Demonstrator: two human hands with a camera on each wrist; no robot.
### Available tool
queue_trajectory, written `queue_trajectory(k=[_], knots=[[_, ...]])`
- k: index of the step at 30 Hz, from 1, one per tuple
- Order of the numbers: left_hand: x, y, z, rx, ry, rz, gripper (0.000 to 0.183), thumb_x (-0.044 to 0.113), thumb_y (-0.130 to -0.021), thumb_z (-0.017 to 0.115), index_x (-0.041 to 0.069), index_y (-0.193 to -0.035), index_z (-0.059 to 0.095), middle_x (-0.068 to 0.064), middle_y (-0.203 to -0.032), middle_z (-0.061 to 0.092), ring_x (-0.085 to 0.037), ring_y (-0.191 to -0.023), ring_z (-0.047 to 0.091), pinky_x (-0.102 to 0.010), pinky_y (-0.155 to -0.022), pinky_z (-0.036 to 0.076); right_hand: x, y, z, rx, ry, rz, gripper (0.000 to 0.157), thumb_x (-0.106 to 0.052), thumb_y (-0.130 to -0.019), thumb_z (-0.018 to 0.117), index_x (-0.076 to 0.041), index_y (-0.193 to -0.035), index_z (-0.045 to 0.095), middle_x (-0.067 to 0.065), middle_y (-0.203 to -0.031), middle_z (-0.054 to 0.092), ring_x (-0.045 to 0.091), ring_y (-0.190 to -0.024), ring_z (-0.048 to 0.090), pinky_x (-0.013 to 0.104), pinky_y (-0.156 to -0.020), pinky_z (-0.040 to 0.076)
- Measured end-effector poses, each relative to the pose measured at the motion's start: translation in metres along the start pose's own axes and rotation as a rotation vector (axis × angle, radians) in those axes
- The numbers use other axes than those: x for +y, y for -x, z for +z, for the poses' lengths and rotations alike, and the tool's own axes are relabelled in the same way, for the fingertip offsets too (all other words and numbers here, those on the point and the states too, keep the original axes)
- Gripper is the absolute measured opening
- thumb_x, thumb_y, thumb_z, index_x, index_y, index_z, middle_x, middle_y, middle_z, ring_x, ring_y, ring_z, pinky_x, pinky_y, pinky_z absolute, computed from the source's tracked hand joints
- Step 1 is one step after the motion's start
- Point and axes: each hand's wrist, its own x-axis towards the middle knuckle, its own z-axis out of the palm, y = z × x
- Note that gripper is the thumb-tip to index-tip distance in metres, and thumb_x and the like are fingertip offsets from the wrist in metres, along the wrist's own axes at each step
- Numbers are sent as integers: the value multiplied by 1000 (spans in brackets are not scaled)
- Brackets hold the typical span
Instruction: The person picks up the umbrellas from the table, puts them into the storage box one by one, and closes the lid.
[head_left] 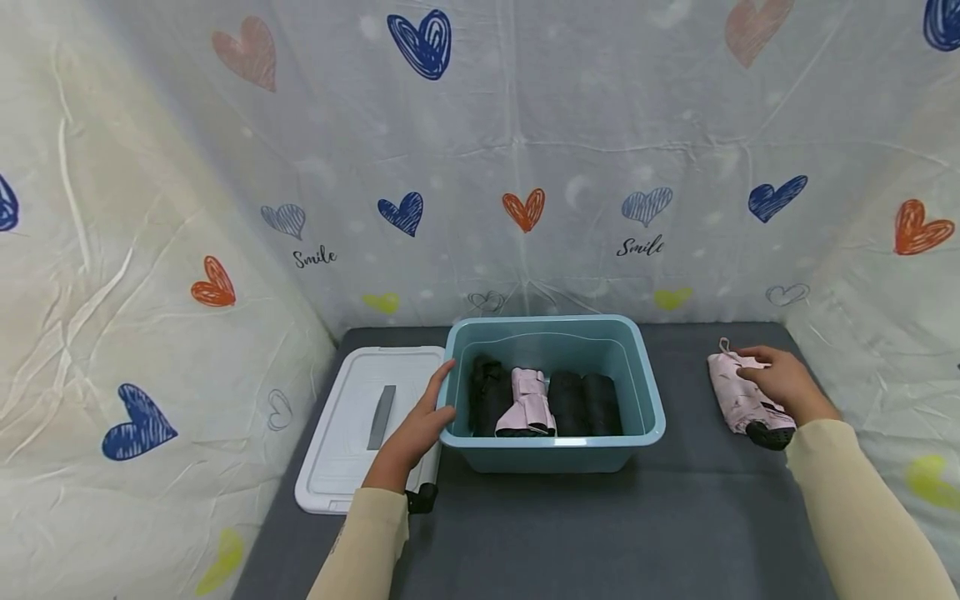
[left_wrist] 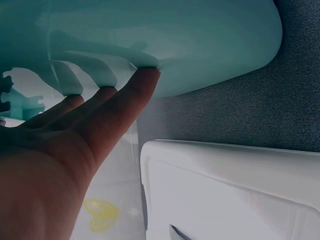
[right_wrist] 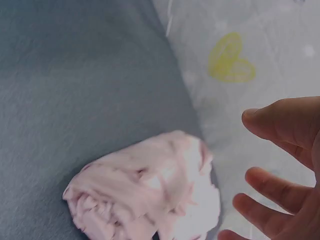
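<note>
A light blue plastic tub (head_left: 551, 458) stands in the middle of the table. My left hand (head_left: 416, 429) is at its left side, thumb at the rim; in the left wrist view its straight fingers (left_wrist: 120, 112) touch the outer wall. Inside the tub, a pink folded umbrella (head_left: 528, 400) lies among several black rolled bundles (head_left: 600, 404). At the right, another pink folded umbrella (head_left: 738, 387), with a cord loop and black end, lies on the table. My right hand (head_left: 787, 383) hovers over it, fingers spread and apart from it in the right wrist view.
A white lid (head_left: 337, 433) with a grey handle (head_left: 381, 417) lies left of the tub. A black-ended thing (head_left: 422, 498), mostly hidden by the left forearm, shows at the lid's near corner. Heart-printed sheeting (head_left: 465, 158) hangs behind and at both sides of the dark grey table (head_left: 555, 533).
</note>
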Motion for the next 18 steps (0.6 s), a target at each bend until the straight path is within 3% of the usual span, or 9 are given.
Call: queue_trajectory(k=[8,18], knots=[[2,0,-1,-4,1,-8,81,10,-87,41,47,-152,10,-3,-163,7,-36,-136,28,-53,-95,37,20,1,4,52,95,-2,54,-27,-96,50,6,-139,42,43,-142,30,60,-126,31,66,-95,34],[3,2,-1,-3,20,-9,81,9,-88,41,47,-151,9,-4,-163,6,-35,-136,27,-52,-94,38,44,0,12,136,112,14,55,-18,-90,52,11,-136,41,46,-136,32,61,-123,31,67,-97,31]])
